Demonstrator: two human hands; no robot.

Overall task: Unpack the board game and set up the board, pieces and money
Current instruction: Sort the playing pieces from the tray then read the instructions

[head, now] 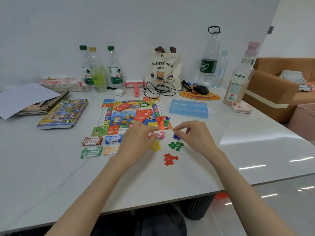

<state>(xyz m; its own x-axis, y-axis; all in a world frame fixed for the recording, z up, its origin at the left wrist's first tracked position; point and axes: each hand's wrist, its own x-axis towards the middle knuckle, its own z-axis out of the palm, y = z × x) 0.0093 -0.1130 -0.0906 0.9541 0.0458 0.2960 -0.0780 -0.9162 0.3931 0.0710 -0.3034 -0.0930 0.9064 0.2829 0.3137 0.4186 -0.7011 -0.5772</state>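
My left grip (pixel 136 138) clamped on pink notes (pixel 159 134), right grip (pixel 196 135) over blue pieces (pixel 176 137), hold unclear, beside the board (pixel 110 114).

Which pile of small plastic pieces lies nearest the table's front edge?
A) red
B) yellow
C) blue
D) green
A: the red pile lies closest to the near edge of the table, in front of the green pile, the yellow pile and the blue pieces.

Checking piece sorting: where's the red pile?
Head view, centre: red pile on the table, nearest the person, just below the green pile.
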